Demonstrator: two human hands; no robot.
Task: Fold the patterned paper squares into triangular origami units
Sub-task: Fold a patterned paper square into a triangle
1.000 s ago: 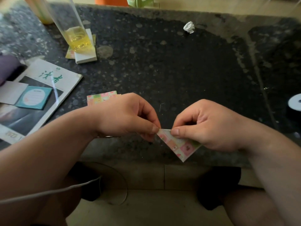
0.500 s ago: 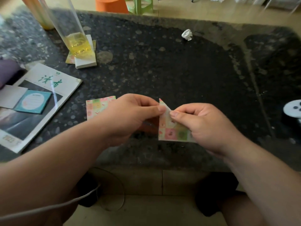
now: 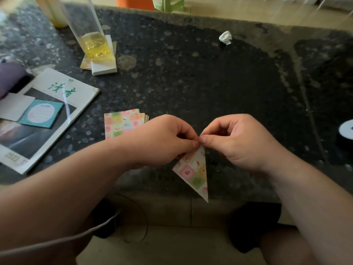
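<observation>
paper stack (image 3: 122, 124) left of hands (image 3: 198, 142), magazine (image 3: 44, 119) farther left

A dark speckled stone table (image 3: 191, 83) fills most of the scene. Near its far left corner a tall glass (image 3: 95, 44) with a little yellow liquid in the bottom stands on a white block (image 3: 104, 68). Closer in on the left lies a magazine (image 3: 80, 92) with green characters on its cover, and a teal notepad (image 3: 41, 113) and a white card (image 3: 13, 109) rest on top of it. A crumpled white paper ball (image 3: 225, 37) sits well apart, towards the far edge. An orange stool (image 3: 133, 2) and a green stool (image 3: 168, 4) stand on the floor beyond. A white cable (image 3: 57, 241) trails across the lower left.
</observation>
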